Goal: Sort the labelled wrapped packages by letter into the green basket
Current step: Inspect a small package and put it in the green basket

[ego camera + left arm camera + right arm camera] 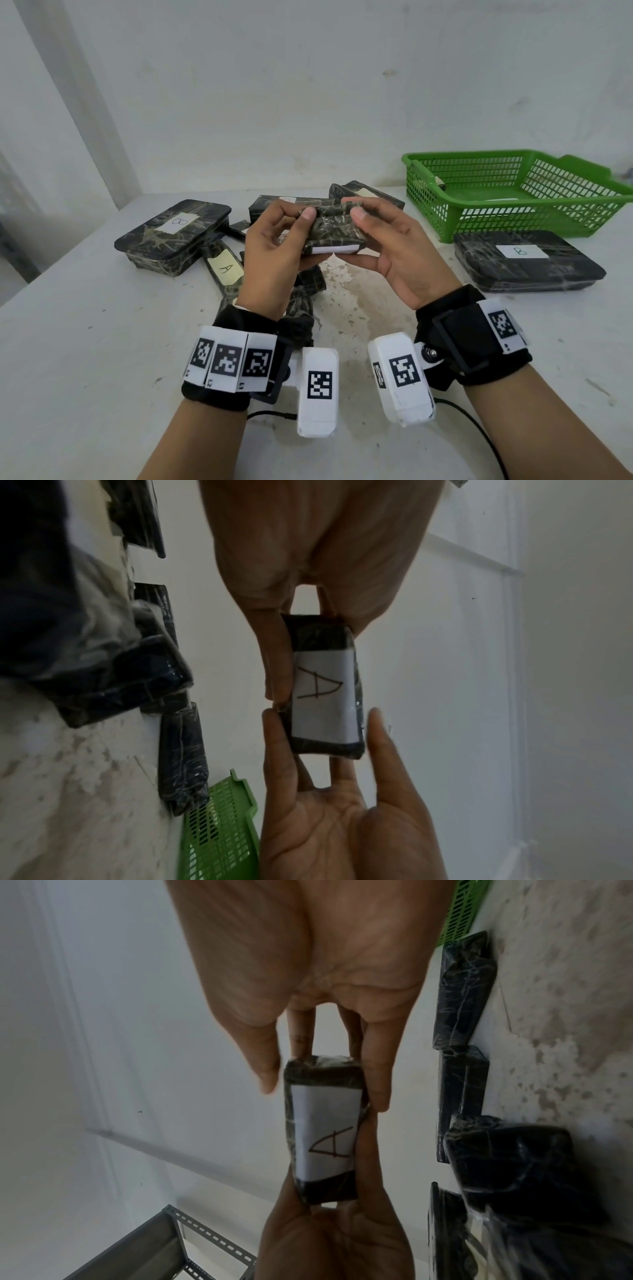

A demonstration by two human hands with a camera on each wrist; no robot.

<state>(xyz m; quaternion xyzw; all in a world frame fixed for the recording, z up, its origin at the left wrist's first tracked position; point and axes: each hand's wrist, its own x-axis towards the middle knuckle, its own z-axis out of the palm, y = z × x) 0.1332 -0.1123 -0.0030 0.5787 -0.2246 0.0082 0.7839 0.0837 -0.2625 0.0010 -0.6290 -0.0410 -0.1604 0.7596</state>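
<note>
Both hands hold one small wrapped package (331,233) up above the middle of the tabletop (85,342), clear of its surface. The left hand (274,246) grips the package's left end, thumb on top and fingers curled underneath; the right hand (394,246) pinches the right end the same way, thumb on top, fingers below. In the wrist views the package's white label (323,696) faces the cameras and reads A.

The green basket (513,192) stands at the far right corner of the tabletop, against the wall. Something pale lies inside it, but through the mesh it cannot be made out. Just in front of the basket, by the right edge, lies a large flat package marked B (524,260).

Left of the hands, toward the far left corner, lies another large B package (174,236). Touching its near side is a narrow package labelled A (224,270). More wrapped packages (363,195) sit behind the hands near the far edge, their letters hidden, and a crumpled one (305,301) lies under the left wrist.

A grey metal rack (154,1245) shows in the right wrist view, beyond the tabletop.
</note>
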